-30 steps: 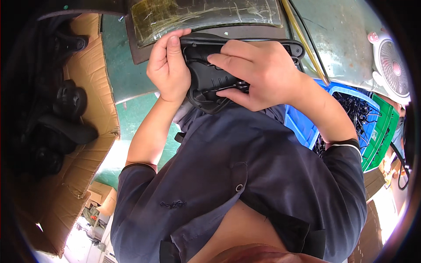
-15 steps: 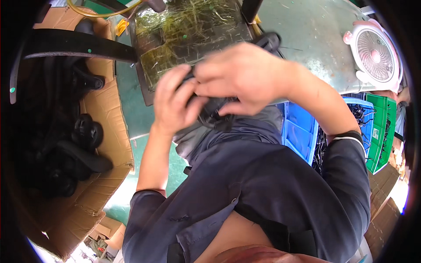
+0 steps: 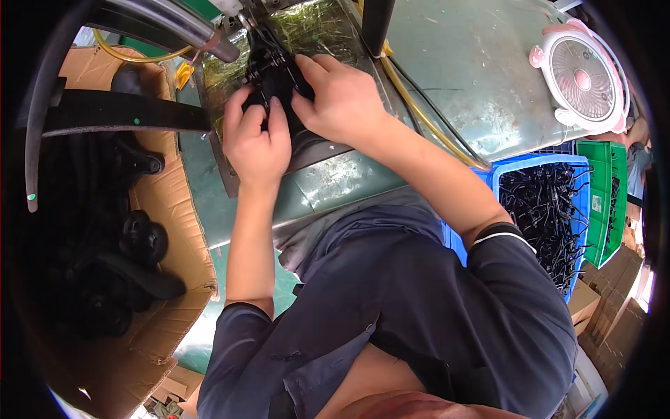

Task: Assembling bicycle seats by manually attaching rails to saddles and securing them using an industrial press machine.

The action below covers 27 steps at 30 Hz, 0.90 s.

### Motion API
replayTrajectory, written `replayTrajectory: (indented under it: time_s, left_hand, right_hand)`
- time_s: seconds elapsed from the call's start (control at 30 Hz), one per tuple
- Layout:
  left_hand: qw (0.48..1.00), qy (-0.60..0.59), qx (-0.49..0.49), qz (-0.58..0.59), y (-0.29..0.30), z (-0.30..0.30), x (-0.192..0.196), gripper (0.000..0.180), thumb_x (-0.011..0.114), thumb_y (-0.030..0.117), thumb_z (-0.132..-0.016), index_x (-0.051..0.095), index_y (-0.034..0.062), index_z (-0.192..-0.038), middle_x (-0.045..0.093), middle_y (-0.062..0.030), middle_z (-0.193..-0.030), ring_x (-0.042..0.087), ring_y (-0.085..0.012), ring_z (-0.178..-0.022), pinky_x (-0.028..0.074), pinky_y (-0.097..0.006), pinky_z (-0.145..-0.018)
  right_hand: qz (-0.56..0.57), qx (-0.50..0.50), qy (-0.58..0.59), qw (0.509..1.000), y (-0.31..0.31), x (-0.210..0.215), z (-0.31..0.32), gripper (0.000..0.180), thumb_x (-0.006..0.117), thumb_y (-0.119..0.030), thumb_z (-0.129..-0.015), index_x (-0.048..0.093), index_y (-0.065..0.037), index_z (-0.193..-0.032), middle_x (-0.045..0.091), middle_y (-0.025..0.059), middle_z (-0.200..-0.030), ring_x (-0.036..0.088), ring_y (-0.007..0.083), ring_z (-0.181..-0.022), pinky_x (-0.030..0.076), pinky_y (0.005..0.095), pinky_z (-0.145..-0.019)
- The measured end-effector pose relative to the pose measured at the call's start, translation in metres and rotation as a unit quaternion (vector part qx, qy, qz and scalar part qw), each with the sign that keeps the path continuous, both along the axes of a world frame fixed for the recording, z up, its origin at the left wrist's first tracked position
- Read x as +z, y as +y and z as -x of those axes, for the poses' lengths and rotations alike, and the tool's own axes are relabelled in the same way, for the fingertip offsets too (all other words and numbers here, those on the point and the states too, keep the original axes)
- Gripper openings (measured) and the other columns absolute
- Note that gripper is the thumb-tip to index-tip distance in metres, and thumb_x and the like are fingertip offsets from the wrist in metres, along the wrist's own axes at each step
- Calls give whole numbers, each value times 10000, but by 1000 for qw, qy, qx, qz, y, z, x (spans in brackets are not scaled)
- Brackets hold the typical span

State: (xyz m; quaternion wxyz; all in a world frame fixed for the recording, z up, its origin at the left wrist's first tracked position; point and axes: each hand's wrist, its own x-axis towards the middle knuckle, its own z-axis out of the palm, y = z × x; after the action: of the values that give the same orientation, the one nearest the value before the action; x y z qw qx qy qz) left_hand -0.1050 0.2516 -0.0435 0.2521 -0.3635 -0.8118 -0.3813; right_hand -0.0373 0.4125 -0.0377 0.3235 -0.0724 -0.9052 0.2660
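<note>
Fingers [image 3: 273, 119] of the left hand [image 3: 257, 143] curl narrow around the lower end of a black plastic part [image 3: 276, 73], thumb and forefinger pinching it from the left; the right hand [image 3: 340, 101] closes over the same part from the right, its fingertips pressed to the part's upper right side. Head view, the only one we have: we note both hands clamped on the part, neither open, and the part sits between them on a grimy metal plate [image 3: 328, 38] near the far edge of the green workbench [image 3: 447, 77]. Its long axis runs roughly away from the person, toward the top of the frame, where it meets a dark fixture we cannot make out clearly. The part lies just ahead of the left fingers and just left of the right ones; the two hands seem about equally near, touching each other at the knuckles. A yellow hose [image 3: 426, 119] trails along the bench to the right of the right forearm. At the far right corner of the bench stands a small pink fan [image 3: 583, 80]. Off the bench's right side, a blue crate [image 3: 513, 167] holds a tangle of black parts, with a green crate [image 3: 607, 202] beyond it. To the left, a cardboard box [image 3: 178, 216] holds black castor-like pieces.
</note>
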Motion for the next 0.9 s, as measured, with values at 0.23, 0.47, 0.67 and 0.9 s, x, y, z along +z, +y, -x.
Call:
replayTrajectory:
  time_s: [0.23, 0.47, 0.67, 0.9]
  left_hand:
    - [998, 54, 9, 23, 1, 27, -3, 185, 783, 138, -920, 678, 10, -838, 740, -162, -1170, 722, -389, -945, 588, -450, -832]
    - [999, 11, 0, -53, -10, 22, -6, 309, 796, 143, -925, 642, 7, -1156, 652, -238, -1329, 655, -419, -1197, 561, -473, -972]
    - [982, -168, 76, 51, -12, 18, 14, 488, 791, 263, -851, 661, 70, -1280, 716, -214, -1230, 692, -428, -1157, 554, -477, -1002]
    - [780, -559, -238, -153, -34, -18, 47, 406, 779, 77, -919, 672, 9, -1304, 746, -102, -1226, 696, -173, -1105, 553, -332, -973]
  right_hand:
    - [34, -16, 48, 998, -3, -12, 19, 563, 797, -344, -885, 684, 4, -1312, 738, 161, -1097, 746, 370, -916, 616, 437, -772]
    - [49, -10, 39, 998, -8, 1, 9, 760, 794, -466, -907, 591, 89, -1384, 703, 249, -1193, 716, 430, -1061, 598, 477, -907]
    - [235, 83, -76, 965, 5, 27, -5, 742, 768, -452, -938, 580, 48, -1454, 682, 322, -1327, 675, 447, -1242, 547, 466, -1053]
    - [-104, 102, 0, 989, 41, 46, -67, 695, 626, -27, -773, 582, 17, -1465, 592, 248, -1503, 545, 476, -1415, 407, 487, -1223]
